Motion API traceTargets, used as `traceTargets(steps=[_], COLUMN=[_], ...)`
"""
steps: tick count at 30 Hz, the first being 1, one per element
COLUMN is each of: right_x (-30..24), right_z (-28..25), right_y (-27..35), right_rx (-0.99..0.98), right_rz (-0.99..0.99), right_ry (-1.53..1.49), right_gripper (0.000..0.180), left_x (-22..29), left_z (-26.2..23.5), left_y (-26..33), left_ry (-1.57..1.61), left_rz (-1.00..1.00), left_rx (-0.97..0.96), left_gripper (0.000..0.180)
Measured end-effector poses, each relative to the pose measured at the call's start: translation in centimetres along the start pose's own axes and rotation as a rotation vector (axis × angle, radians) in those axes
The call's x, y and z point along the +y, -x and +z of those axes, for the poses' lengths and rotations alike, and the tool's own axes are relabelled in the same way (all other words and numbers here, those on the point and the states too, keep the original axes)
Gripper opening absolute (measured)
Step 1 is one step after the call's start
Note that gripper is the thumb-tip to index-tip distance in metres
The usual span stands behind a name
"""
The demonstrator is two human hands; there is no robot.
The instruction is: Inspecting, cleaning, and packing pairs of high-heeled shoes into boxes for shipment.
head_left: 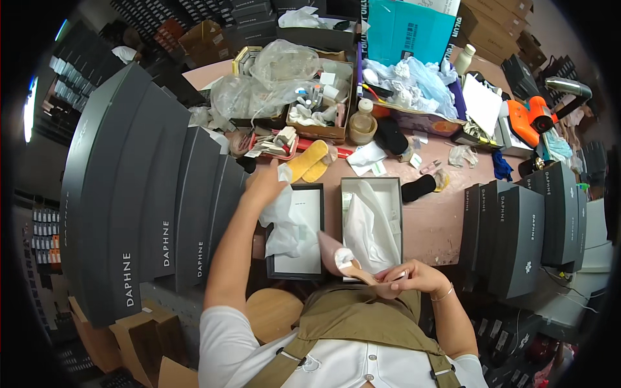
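My right hand (414, 278) grips a pale pink pointed-toe shoe (331, 249) by its heel end, close to my apron. White paper stuffing (343, 257) shows inside the shoe's toe. My left hand (262, 186) reaches forward and pinches white tissue paper (284, 226), which hangs down over a dark-edged box lid (313, 267). Beside the lid lies an open shoe box (398, 223) with a white tissue-wrapped item (369, 226) inside. Past my left fingers are yellow insole-like pads (307, 161) and a red basket of small cards (275, 143).
Stacked dark shoe boxes stand to the left (145, 213) and right (517, 226). At the back are a carton of plastic bags (284, 61), a purple-edged box of crumpled tissue (407, 84), a bottle (363, 119) and an orange tool (527, 123). A black sock-like item (418, 188) lies right of the open box.
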State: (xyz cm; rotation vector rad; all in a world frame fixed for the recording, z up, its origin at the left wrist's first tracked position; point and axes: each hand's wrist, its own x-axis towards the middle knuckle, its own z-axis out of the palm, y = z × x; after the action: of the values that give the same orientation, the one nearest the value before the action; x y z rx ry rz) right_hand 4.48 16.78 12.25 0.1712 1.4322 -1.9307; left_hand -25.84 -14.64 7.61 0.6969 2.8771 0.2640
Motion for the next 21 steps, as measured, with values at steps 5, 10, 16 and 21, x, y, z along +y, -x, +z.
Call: traceTargets(steps=[5,10,16,21], right_x=[2.0,2.8,0.0,-0.8], right_z=[0.0,2.1,4.7,5.1], right_y=[1.7,5.5,7.6,2.5], right_rx=[0.136,0.347,0.312,0.365], right_rz=[-0.150,-0.498,-0.689,-0.516], right_ry=[-0.140,-0.292,-0.507,-0.762], right_gripper=[0.020,0.022,0.037,0.048], left_x=[0.6,8.2,11.3,15.2], left_z=[-1.2,-9.6,-8.3,-10.1], left_y=[-1.3,2.2,2.6,8.3], left_ry=[0.381,0.507,0.246,0.373], left_rz=[0.094,0.590,0.485,0.866], left_rx=[-0.016,0.072,0.237,-0.035], left_gripper=[0.021,0.026,0.016,0.018])
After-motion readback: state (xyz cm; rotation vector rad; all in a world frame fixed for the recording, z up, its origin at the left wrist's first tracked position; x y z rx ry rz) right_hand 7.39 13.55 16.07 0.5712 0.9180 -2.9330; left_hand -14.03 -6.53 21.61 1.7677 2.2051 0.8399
